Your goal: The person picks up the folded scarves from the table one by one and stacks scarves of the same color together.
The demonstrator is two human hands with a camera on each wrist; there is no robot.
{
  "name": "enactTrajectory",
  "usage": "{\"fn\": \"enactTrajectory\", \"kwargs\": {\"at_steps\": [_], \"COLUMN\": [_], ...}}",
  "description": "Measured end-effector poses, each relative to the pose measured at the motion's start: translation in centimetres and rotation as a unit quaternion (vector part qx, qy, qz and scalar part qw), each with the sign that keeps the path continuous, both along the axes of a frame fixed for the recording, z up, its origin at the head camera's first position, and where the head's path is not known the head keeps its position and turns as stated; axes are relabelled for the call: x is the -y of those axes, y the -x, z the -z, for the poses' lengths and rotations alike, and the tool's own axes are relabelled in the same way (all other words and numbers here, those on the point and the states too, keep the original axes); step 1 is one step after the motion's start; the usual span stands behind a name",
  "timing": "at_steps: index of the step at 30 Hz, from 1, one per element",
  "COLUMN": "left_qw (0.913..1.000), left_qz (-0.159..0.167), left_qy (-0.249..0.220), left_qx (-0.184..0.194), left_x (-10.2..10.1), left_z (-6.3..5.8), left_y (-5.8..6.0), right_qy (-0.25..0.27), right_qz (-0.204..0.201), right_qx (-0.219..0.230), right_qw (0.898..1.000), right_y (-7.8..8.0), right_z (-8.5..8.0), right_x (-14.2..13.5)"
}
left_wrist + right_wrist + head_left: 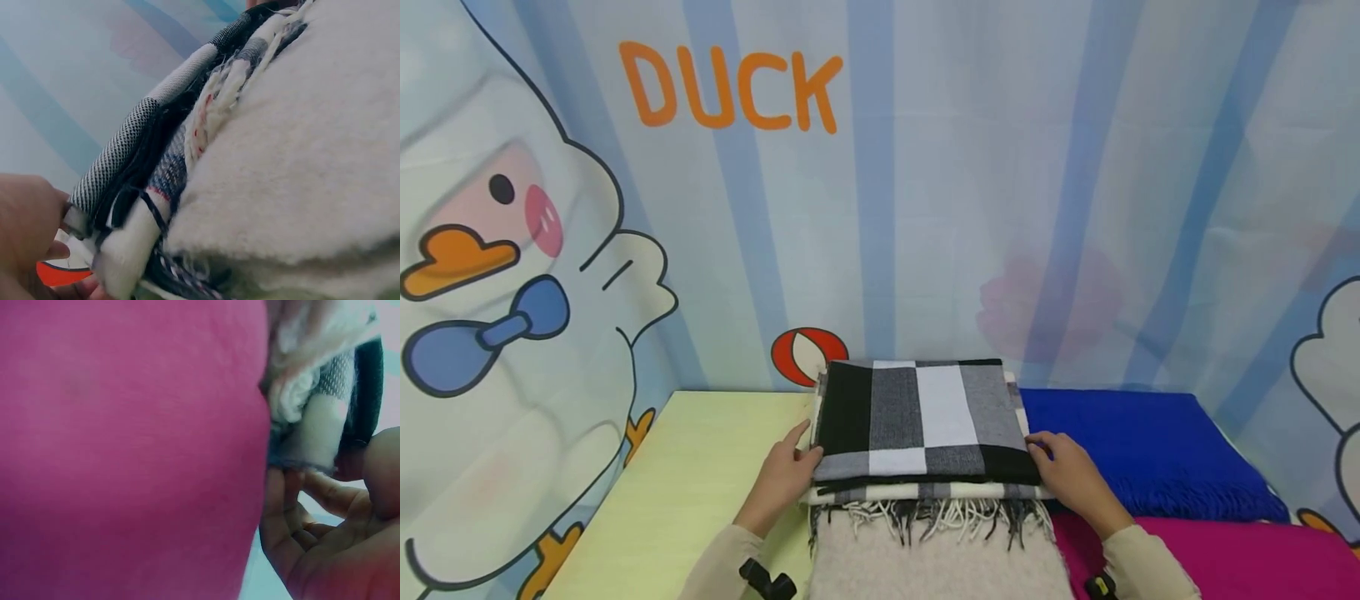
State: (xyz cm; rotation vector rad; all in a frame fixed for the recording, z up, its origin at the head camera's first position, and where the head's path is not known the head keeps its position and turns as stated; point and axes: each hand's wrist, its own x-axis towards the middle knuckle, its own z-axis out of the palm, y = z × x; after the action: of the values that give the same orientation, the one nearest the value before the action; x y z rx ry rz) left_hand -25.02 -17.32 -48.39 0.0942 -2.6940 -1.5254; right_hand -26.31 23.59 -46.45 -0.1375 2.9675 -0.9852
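A folded black, white and grey checked scarf (pixel 917 417) lies on a stack, with fringe (pixel 955 518) hanging from its near edge. Beneath it is a beige woollen cloth (pixel 940 558). My left hand (pixel 782 479) holds the scarf's left edge, thumb against the upper layers and fingers lower at the side. At the opposite edge my right hand (pixel 1075 475) grips the scarf; its thumb meets the black layer, and bent fingers (pixel 290 509) reach the white layer below. The left wrist view shows the folded layers (pixel 131 150) side-on; some left fingertips are hidden behind them.
A blue fringed cloth (pixel 1142 450) lies flat behind the right hand, and a magenta cloth (pixel 1247 554) is nearer on the right. The pale yellow table top (pixel 677 483) extends to the left. A printed duck curtain (pixel 925 183) hangs at the back.
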Motion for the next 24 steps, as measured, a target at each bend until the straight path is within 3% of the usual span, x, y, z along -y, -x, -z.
{"fn": "enactTrajectory", "kwargs": {"at_steps": [7,11,18,24], "left_qw": [0.9978,0.9969,0.9951,0.9894], "left_qz": [-0.003,0.000,-0.003,-0.015], "left_qy": [-0.036,-0.039,-0.055,-0.092], "left_qx": [0.056,0.069,0.082,0.111], "left_x": [0.6,0.9,1.0,0.9], "left_z": [0.5,0.6,0.3,0.3], "left_y": [-1.5,-2.1,-2.7,-3.2], "right_qy": [0.024,0.056,0.078,0.067], "right_qz": [0.022,0.027,0.031,0.027], "right_qx": [0.056,0.080,0.096,0.076], "right_qw": [0.998,0.995,0.992,0.994], "right_y": [-1.1,-1.7,-2.2,-3.1], "right_z": [0.3,0.5,0.5,0.5], "right_x": [-0.2,-0.4,-0.8,-1.0]}}
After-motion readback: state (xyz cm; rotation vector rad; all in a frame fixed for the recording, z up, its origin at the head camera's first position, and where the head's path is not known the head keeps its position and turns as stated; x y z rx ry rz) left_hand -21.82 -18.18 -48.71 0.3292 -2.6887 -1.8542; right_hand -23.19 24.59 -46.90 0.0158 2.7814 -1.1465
